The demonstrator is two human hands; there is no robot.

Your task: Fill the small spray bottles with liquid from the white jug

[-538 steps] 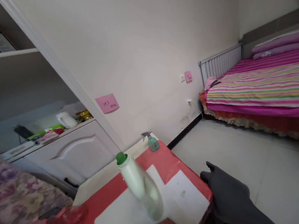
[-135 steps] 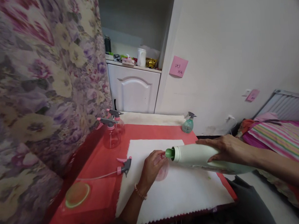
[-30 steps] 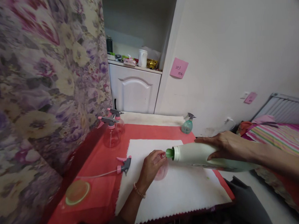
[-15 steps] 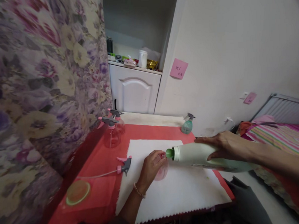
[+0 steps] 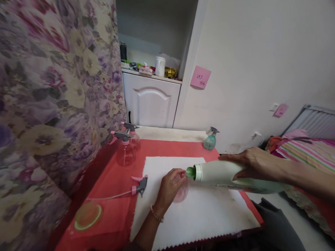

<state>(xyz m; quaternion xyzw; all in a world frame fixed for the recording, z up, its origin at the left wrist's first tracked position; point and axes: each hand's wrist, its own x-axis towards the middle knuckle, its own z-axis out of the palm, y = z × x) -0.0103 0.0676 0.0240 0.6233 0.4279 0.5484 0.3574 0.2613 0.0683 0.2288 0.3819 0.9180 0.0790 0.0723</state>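
Smooth, opaque plastic with a soft sheen in the pale green jug (image 5: 221, 172); clear, glossy plastic in the near pink bottle (image 5: 182, 193), the far-left pink spray bottles (image 5: 126, 155) and the far-right green spray bottle (image 5: 209, 142). Opaque plastic in the loose trigger sprayer (image 5: 142, 184). Matt and cloth-like across the white sheet (image 5: 207, 220); lightly shiny on the red table cover (image 5: 168, 146). Matt cloth in the floral curtain (image 5: 49, 93) at left; matt paper in the far pink note (image 5: 200, 77).

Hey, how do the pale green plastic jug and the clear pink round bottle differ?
The pale green plastic jug, in the right hand, is tipped nearly horizontal; the clear pink round bottle, in the left hand, sits roughly upright. The jug is milky and larger; the bottle is see-through and smaller. Both are hand-held.
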